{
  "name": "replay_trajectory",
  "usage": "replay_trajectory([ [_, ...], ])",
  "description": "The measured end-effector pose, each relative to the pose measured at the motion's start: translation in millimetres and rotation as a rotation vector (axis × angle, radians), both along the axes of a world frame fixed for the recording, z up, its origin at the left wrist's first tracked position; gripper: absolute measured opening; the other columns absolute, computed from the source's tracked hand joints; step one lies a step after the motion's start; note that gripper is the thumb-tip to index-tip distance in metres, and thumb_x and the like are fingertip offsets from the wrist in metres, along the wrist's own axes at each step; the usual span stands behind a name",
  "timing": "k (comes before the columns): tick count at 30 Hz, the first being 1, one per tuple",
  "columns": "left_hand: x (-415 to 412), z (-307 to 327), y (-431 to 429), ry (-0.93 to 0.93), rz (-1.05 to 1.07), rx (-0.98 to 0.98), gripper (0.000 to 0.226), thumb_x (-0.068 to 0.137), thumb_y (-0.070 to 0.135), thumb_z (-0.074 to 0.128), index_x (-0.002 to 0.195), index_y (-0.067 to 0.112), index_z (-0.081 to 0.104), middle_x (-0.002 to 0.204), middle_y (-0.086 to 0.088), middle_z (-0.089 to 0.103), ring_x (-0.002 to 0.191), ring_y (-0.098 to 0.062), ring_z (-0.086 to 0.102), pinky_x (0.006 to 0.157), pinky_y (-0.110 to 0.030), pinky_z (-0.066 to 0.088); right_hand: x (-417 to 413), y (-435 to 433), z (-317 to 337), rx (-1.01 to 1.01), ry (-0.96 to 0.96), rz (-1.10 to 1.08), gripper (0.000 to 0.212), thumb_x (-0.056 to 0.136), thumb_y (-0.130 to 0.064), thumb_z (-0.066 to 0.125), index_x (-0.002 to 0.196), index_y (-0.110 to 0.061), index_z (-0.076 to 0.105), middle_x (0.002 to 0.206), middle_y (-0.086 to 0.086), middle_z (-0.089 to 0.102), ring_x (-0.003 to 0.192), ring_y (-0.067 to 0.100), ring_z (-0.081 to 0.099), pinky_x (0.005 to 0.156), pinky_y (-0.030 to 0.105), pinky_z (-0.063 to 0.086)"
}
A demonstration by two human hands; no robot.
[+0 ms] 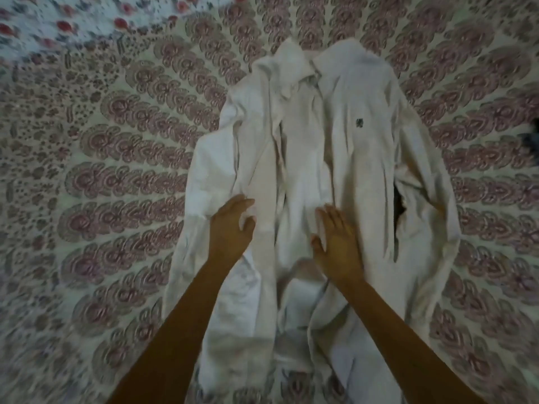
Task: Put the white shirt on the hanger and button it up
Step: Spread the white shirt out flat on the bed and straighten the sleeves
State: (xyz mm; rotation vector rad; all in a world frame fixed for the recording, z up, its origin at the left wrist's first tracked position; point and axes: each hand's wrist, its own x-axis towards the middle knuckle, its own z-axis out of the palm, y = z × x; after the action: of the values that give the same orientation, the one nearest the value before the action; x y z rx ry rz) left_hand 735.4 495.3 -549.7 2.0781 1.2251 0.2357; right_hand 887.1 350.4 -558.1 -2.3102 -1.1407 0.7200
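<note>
The white shirt [344,158] lies face up on a patterned bedspread, collar at the far end, its front unbuttoned and parted down the middle. A small dark logo marks its right chest panel. My left hand [232,228] rests on the left front panel with its fingers curled into the cloth near the placket. My right hand [338,243] lies flat with straight fingers on the right front panel. A dark shape [398,204] shows through a gap by the right sleeve; I cannot tell whether it is the hanger.
The bedspread [116,176], printed with pink and grey floral rings, covers the whole surface around the shirt. A second cloth with red flowers [58,27] lies at the far left. Something dark [533,135] sits at the right edge.
</note>
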Motion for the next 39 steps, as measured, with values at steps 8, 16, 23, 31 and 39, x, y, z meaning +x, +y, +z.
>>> replay_trajectory([
  [8, -111.6, 0.0, -97.1, 0.217, 0.185, -0.241, 0.047, 0.086, 0.003, 0.052, 0.130, 0.017, 0.050, 0.132, -0.007, 0.055, 0.110, -0.025, 0.058, 0.088, -0.026, 0.043, -118.0, -59.0, 2.3, -0.120, 0.361, 0.013, 0.030, 0.091, -0.017, 0.051, 0.119, -0.006, 0.054, 0.097, 0.007, 0.065, 0.099, 0.031, 0.061, 0.077, 0.026, 0.041],
  [16, -138.5, 6.1, -129.0, 0.162, 0.209, -0.281, 0.070, 0.075, 0.014, 0.073, 0.135, 0.016, 0.036, 0.128, -0.016, 0.046, 0.110, -0.032, 0.053, 0.089, -0.042, 0.048, -172.6, -72.8, 7.4, -0.152, 0.473, -0.162, 0.028, 0.086, -0.021, 0.062, 0.104, -0.001, 0.061, 0.102, 0.018, 0.068, 0.096, 0.032, 0.062, 0.074, 0.029, 0.044],
  [23, -153.7, 25.1, -134.6, -0.362, 0.621, -0.789, 0.032, 0.085, -0.003, 0.046, 0.097, 0.024, 0.059, 0.092, -0.006, 0.065, 0.083, -0.024, 0.061, 0.077, -0.036, 0.050, -168.2, -79.5, 44.5, 0.128, 1.380, -0.575, 0.017, 0.080, -0.023, 0.058, 0.092, -0.012, 0.061, 0.092, 0.009, 0.063, 0.086, 0.024, 0.058, 0.078, 0.036, 0.046],
  [31, -181.2, -7.1, -144.1, 0.170, 0.507, -0.447, 0.033, 0.084, 0.002, 0.053, 0.115, 0.013, 0.051, 0.105, -0.007, 0.063, 0.085, -0.019, 0.057, 0.066, -0.027, 0.044, -194.9, -72.4, 14.9, -0.116, 1.087, -0.509, 0.020, 0.095, -0.018, 0.041, 0.102, -0.009, 0.057, 0.079, 0.005, 0.056, 0.070, 0.017, 0.055, 0.057, 0.026, 0.045],
  [39, -183.0, -1.9, -151.5, -0.115, 0.061, -0.422, 0.037, 0.084, -0.003, 0.054, 0.119, 0.009, 0.054, 0.109, -0.003, 0.061, 0.096, -0.011, 0.057, 0.078, -0.010, 0.044, -204.9, -67.8, 6.6, -0.107, 1.084, -0.448, 0.011, 0.088, -0.010, 0.059, 0.078, -0.015, 0.058, 0.051, -0.002, 0.054, 0.040, 0.007, 0.047, 0.040, 0.014, 0.038],
])
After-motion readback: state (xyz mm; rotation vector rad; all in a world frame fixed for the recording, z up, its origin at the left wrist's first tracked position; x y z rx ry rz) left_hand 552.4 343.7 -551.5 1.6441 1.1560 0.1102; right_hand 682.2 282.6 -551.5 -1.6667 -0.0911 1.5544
